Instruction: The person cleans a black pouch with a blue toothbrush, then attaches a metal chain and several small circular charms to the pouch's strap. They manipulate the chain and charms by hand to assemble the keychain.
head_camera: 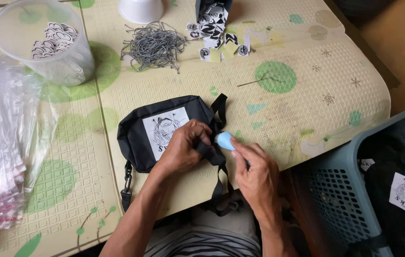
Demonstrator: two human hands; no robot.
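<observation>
A small black pouch bag (150, 119) with a white printed patch lies on the cream patterned table (297, 109). My left hand (181, 150) rests on the bag's right end and pinches its black strap (217, 164) between the fingers. My right hand (255, 173) holds a small light blue tool (225, 140) with its tip against the strap beside my left fingers. The strap runs off the table's front edge toward my lap. A metal clip (127, 183) hangs from the bag's lower left corner.
A pile of grey strings (154, 45) and loose black-and-white tags (216, 35) lie at the back. A clear plastic cup (45, 43) holds more tags. Clear plastic bags (0, 143) sit left. A teal basket (340, 200) with black bags stands at right.
</observation>
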